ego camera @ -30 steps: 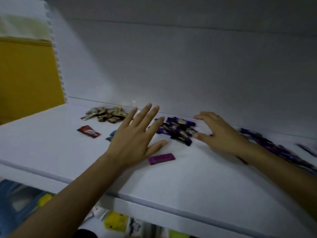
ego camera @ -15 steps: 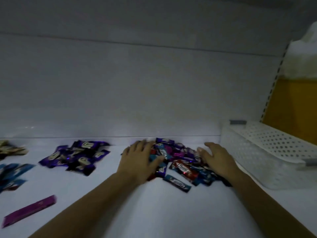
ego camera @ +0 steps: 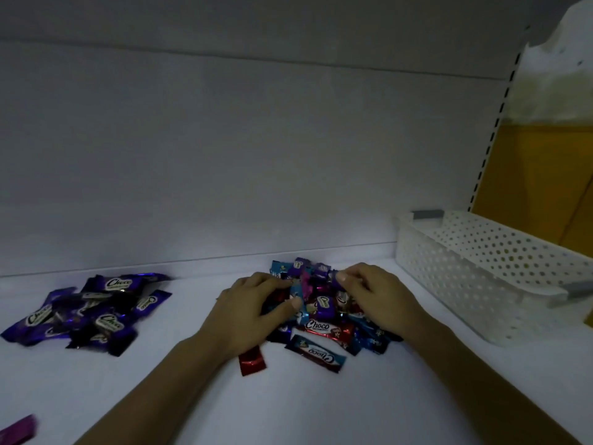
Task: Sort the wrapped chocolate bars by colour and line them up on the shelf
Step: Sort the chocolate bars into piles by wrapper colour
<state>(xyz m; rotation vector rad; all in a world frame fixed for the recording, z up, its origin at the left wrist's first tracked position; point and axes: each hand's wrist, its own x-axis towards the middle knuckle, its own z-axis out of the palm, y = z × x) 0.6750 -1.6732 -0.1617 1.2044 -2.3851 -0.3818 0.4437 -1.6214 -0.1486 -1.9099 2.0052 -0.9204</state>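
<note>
The shelf point(ego camera: 321, 409) carries all stock. A white perforated basket point(ego camera: 481, 268) stands to the right of the right hand. The purple pile point(ego camera: 93, 313), already grouped, lies well to the left of the left hand. The mixed pile point(ego camera: 324, 326) of wrapped chocolate bars lies under and between both hands.

Handling (judgement): each bar is likely light, with a firm core inside thin glossy film. Expect the film to be slippery, so lift bars rather than drag them. Grip across the narrow middle with thumb and forefinger, because the crimped ends look flimsy.

Hand state: the left hand point(ego camera: 253, 311) curls over the pile and pinches a light-blue bar point(ego camera: 296, 292). The right hand point(ego camera: 375, 297) has its fingers curled into the pile top. Whether it grips a bar cannot be told. The hands are close together but not touching.

Appearance: the wrappers are shiny, marked "Choco", in purple, blue and red. A red bar point(ego camera: 252, 361) lies beside the left wrist. A dark bar point(ego camera: 316, 353) lies between the two wrists.
</note>
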